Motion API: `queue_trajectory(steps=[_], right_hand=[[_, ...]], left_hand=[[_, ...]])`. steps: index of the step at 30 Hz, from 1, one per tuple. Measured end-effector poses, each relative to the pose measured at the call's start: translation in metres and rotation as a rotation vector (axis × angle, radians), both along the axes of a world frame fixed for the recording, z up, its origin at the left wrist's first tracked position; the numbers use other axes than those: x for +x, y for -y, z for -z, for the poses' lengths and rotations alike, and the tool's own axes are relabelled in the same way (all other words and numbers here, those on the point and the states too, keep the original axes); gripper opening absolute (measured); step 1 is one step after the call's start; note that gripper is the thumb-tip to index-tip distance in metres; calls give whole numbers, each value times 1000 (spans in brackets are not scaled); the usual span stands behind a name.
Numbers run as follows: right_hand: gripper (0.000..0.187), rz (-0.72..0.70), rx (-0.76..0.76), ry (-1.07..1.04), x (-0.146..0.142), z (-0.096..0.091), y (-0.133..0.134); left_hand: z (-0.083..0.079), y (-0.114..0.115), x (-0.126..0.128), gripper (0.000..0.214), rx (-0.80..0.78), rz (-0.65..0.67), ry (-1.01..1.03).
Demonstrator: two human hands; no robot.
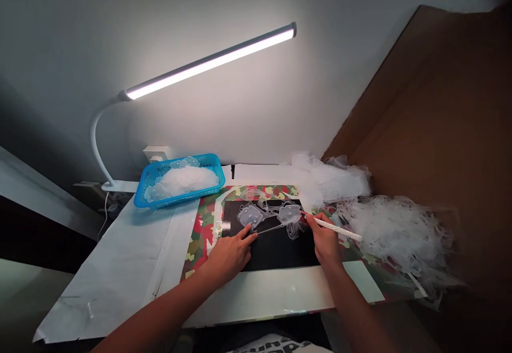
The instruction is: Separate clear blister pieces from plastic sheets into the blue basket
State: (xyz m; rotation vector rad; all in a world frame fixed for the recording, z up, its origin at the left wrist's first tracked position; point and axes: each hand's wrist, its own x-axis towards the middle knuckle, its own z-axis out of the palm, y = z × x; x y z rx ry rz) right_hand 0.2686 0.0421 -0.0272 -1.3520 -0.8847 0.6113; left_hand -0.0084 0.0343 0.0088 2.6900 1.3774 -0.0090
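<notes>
On the black board lies sheer white fabric with two rounded patches, a left patch and a right patch, joined by thin loose strips. My left hand presses its stretched fingertips on the fabric's lower edge by the left patch, gripping nothing. A slim white pen-like tool is pinched in my right hand. Its reddish tip meets or hovers at the right patch's edge; I cannot tell which. The tool's exact kind is unclear.
A blue basket of sheer white pieces stands at the back left. White fabric and tangled scraps pile up on the right beside a cardboard panel. A lit lamp reaches overhead. Camouflage-patterned covering surrounds the board.
</notes>
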Motion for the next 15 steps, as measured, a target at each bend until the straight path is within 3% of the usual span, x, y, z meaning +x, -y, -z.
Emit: queue_trajectory(steps=[7, 10, 12, 15], right_hand=[[34, 240, 138, -254, 29, -3, 9], [35, 33, 111, -251, 23, -14, 13], [35, -138, 97, -171, 8, -22, 18], [30, -331, 92, 6, -17, -34, 29]], left_hand=[[-11, -5, 9, 49, -33, 0, -43], [-21, -16, 10, 40, -98, -22, 73], [-30, -27, 13, 34, -168, -67, 257], [-37, -43, 26, 53, -434, -166, 626]])
